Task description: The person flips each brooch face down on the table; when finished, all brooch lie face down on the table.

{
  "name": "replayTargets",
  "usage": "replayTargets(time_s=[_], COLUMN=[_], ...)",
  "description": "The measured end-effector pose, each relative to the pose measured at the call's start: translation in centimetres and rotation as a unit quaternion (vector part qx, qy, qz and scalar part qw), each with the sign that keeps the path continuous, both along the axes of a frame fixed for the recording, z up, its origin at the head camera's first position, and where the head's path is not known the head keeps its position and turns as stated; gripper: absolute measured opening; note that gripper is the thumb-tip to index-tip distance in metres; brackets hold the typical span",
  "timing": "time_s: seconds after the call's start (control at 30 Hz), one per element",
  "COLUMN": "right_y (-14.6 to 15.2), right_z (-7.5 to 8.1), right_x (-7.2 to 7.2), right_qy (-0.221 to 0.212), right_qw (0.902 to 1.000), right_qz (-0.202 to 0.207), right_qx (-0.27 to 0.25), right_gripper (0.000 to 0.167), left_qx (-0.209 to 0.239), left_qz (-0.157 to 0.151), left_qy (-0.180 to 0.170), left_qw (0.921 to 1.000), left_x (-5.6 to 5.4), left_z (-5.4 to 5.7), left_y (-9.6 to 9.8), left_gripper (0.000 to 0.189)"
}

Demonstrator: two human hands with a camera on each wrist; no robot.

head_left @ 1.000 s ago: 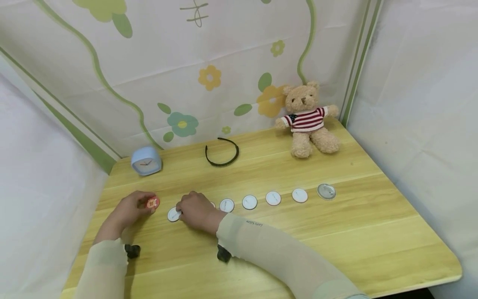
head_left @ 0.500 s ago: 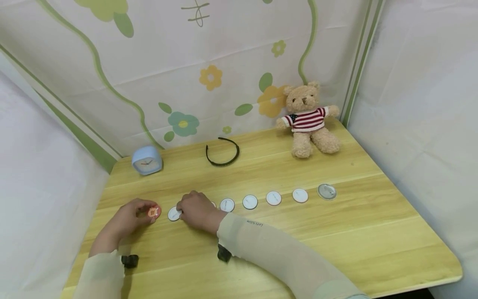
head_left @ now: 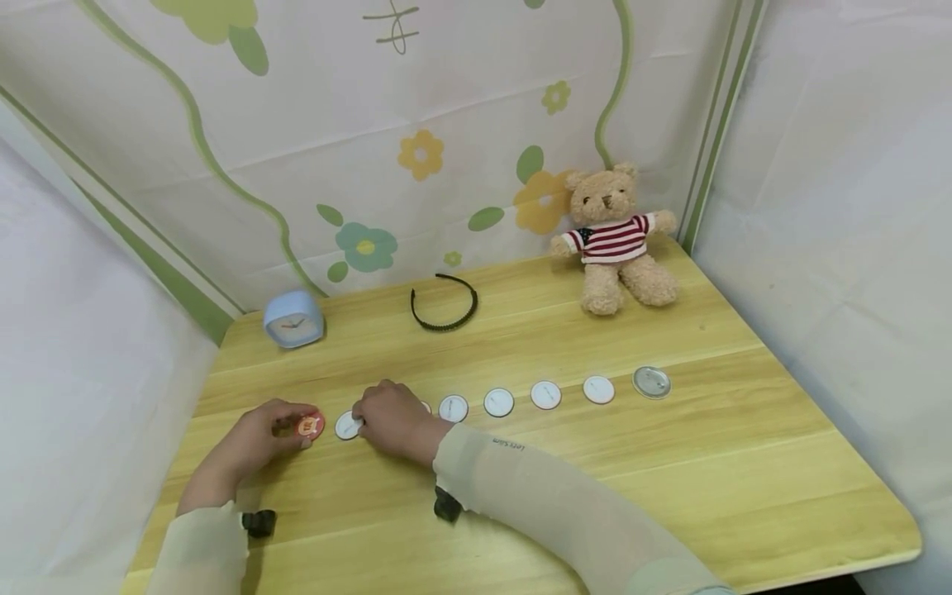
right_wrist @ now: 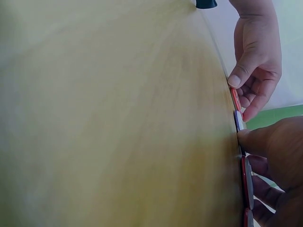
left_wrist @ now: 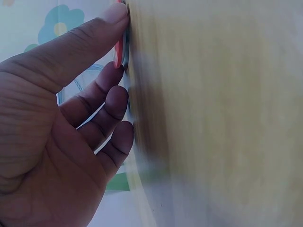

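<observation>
In the head view my left hand (head_left: 256, 442) pinches a red round pin badge (head_left: 309, 425), picture side up, between thumb and index finger at the left end of a row. From the left wrist view, the badge (left_wrist: 119, 49) shows edge-on at the tabletop, with the other fingers loosely bent below it. My right hand (head_left: 394, 417) holds the neighbouring badge (head_left: 346, 426), white pin side up, by its right edge. Its thumb (right_wrist: 253, 141) presses that badge's rim in the right wrist view. Another badge (head_left: 426, 407) is mostly hidden behind the right hand.
Rightward the row continues with several white-backed badges (head_left: 498, 402) and a silver-backed one (head_left: 651, 382) on the wooden table (head_left: 669, 479). Behind them are a blue alarm clock (head_left: 293, 320), a black headband (head_left: 445, 328) and a teddy bear (head_left: 611, 240) against the flowered curtain.
My left hand has shifted the red badge slightly toward me and to the right, closer to the neighbouring badge. The right hand has stayed in place.
</observation>
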State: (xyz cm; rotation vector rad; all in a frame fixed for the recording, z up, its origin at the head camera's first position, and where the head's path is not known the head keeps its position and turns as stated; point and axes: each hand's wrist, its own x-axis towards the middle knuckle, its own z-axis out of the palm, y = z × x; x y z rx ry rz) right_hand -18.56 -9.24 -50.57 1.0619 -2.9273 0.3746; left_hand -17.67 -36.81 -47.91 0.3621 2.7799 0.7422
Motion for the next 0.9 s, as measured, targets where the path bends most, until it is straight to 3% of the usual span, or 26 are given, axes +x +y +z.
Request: replayTargets(time_s=[0.2, 0.43, 0.6, 0.9], right_y=[-0.1, -0.5, -1.0, -2.3], right_z=[0.0, 0.3, 0.9, 0.6], right_x=[-0.1, -0.3, 0.0, -0.1], right_qy=[-0.008, -0.036, -0.049, -0.058], right_qw=[0.9999, 0.9985, 0.9979, 0.9971], right_qz=[-0.007, -0.024, -0.008, 0.0], right_qx=[-0.012, -0.033, -0.042, -0.05], right_gripper=[0.023, 0.046, 0.047, 0.049], left_qx=[0.009, 0.014, 0.011, 0.018], left_qz=[0.007, 0.017, 0.018, 0.017], left_qy=[-0.006, -0.01, -0.01, -0.016], left_qw=[0.9999, 0.9997, 0.9997, 0.9996], left_x=[-0.2, -0.1, -0.1, -0.2], left_z=[0.1, -0.3, -0.4, -0.2], left_y=[-0.1, -0.1, -0.3, -0.2], left_gripper=[0.05, 0.048, 0.047, 0.048])
